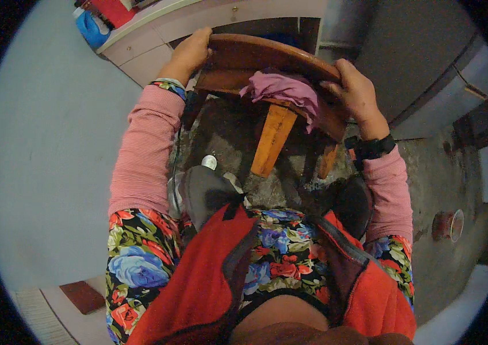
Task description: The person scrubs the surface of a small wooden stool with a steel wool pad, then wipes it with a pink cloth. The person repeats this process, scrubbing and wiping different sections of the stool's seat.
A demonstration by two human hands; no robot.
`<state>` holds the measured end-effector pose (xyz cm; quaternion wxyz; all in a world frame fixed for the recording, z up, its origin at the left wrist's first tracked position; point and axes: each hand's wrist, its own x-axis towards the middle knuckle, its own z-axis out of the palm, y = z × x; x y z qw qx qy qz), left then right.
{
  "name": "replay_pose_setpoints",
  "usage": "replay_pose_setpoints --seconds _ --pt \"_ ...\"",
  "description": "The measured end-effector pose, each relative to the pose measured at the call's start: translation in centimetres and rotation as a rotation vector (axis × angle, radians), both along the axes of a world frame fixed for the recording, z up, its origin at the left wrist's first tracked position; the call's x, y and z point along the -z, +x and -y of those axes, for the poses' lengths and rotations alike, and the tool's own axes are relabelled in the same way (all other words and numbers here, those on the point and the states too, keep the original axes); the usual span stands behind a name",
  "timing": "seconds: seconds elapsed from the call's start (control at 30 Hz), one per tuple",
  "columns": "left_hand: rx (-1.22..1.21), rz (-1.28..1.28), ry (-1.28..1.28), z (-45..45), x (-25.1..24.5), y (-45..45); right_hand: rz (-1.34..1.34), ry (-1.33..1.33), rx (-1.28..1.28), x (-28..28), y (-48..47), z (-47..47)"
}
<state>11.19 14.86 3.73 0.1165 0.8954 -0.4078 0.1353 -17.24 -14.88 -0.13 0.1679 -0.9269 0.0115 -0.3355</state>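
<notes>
A round-edged wooden tabletop or stool top point(265, 45) is tilted up in front of me, its edge towards the top of the view. My left hand point(192, 51) grips its rim at the left, and my right hand point(356, 88) grips it at the right, fingers bent around the edge. Between my hands a pink cloth point(285, 92) lies bunched over the wooden frame below the top. A tapered, lighter wooden leg point(273, 140) points down towards me beneath the cloth. Part of another leg point(328, 160) shows at the right. Some fingertips are hidden.
Pale drawers point(140, 56) stand beyond the top, with a blue plastic bottle point(90, 28) at their left end. A pale wall point(54, 151) runs along the left. On the dark floor at the right is a round container point(448, 225). Tall grey furniture stands at the upper right.
</notes>
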Motion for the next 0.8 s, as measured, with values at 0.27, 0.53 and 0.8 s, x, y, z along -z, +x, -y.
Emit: replay_pose_setpoints --seconds 0.27,0.53,0.8 --pt "0.014 -0.17 -0.134 0.5 -1.1 0.1 0.203 0.042 -0.059 3.9 -0.2 -7.2" --pt "-0.138 -0.449 -0.286 0.6 -1.0 0.8 0.172 0.047 -0.167 3.2 0.3 -6.1" --pt "-0.24 -0.606 -0.414 -0.9 -0.6 2.2 0.337 1.882 -0.616 6.6 -8.6 -1.1"
